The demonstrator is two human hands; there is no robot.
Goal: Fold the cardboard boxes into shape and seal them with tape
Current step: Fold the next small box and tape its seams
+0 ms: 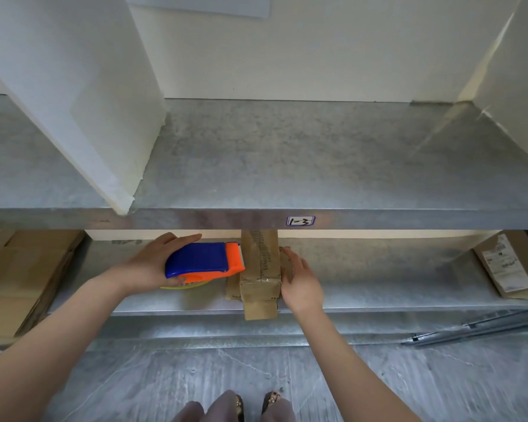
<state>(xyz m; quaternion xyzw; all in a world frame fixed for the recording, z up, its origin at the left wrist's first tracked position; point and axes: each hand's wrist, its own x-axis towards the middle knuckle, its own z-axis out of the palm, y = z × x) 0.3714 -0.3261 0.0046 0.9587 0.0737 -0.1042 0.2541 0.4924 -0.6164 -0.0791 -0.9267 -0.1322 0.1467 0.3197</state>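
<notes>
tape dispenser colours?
Tape dispenser: blue body, orange cutter head, seen in the head view.

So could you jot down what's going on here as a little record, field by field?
Place: lower metal shelf
Left hand: holds blue and orange tape dispenser, blade end at the box
Right hand: open, pressed against the right side of the box
Cardboard box: small, folded, clear tape on top
Shelf label: handwritten 1-3

We count two hands, the left hand [153, 264] and the right hand [301, 280]. Between them we see one small box [259, 269] and one tape dispenser [205, 261]. Far right of the right hand, one labelled box [506, 264]; left of the left hand, one stack of flat cardboard [22, 275].
</notes>
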